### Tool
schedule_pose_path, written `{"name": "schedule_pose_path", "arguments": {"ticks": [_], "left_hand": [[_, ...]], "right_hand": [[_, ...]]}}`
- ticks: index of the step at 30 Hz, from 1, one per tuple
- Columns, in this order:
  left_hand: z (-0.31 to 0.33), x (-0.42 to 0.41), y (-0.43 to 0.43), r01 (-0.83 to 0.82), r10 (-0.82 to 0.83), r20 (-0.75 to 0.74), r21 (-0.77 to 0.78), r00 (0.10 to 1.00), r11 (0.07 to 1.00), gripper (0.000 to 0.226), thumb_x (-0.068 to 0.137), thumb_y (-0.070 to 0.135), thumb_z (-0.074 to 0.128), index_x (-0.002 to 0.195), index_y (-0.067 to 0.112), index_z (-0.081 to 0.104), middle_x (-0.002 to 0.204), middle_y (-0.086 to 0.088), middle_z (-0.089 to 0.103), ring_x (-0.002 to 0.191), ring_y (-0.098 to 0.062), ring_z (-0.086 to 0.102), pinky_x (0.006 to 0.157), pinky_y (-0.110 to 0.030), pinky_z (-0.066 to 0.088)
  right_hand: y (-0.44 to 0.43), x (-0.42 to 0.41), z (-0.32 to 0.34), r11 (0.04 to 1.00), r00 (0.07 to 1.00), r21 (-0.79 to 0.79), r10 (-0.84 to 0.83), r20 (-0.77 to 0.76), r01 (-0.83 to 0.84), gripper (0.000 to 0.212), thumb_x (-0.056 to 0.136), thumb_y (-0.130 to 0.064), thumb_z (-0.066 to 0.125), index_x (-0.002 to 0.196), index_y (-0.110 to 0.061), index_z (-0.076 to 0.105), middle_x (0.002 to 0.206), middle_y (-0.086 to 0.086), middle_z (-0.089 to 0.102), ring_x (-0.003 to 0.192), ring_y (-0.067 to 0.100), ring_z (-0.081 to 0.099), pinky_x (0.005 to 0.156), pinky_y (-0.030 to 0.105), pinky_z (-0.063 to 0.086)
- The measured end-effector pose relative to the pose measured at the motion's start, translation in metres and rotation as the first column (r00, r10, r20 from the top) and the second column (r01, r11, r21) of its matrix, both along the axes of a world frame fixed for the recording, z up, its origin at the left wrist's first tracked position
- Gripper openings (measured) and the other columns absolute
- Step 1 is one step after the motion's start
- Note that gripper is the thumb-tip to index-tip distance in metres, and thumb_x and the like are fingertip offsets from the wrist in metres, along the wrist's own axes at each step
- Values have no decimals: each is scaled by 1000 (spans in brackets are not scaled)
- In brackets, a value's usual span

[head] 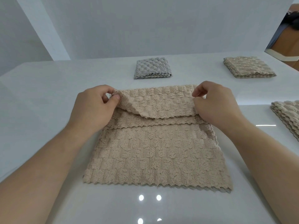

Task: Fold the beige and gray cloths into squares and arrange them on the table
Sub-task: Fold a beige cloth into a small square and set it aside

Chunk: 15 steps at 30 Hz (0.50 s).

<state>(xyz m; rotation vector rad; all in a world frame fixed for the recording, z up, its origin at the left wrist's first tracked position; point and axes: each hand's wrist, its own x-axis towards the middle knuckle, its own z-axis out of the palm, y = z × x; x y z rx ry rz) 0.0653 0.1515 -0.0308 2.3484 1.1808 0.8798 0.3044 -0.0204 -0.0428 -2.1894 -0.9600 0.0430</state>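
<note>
A beige textured cloth [153, 152] lies on the white table [40, 88] in front of me. Its far edge is lifted and turned back toward me as a flap. My left hand [95, 107] pinches the flap's left corner between thumb and fingers. At the flap's right corner, my right hand [215, 102] pinches the cloth the same way. A gray cloth [152, 67], folded into a square, lies at the far middle of the table. A folded beige cloth [248, 67] lies at the far right.
A stack of several beige cloths [289, 115] sits at the table's right edge, partly cut off by the frame. White walls stand behind the table. A brown and dark opening [286, 34] shows at the upper right.
</note>
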Motion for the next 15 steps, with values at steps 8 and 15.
{"name": "schedule_pose_path", "arguments": {"ticks": [8,15], "left_hand": [[0,2,-8,7,15,96,-223,995,975,33,94,47,63,77,19,69,62,1,70,49,-16,70,69,-34,57],[1,1,-8,-68,60,-77,-115,995,991,10,72,20,74,71,24,65,64,6,68,68,-14,67,65,-31,53]], "right_hand": [[-1,-5,5,999,999,-41,-9,43,11,24,79,-9,50,82,-27,66,92,-8,66,73,18,61,65,34,53],[-1,-8,9,992,994,-113,-45,98,56,21,75,-14,50,81,-28,65,92,-7,67,80,23,63,68,35,56]]}}
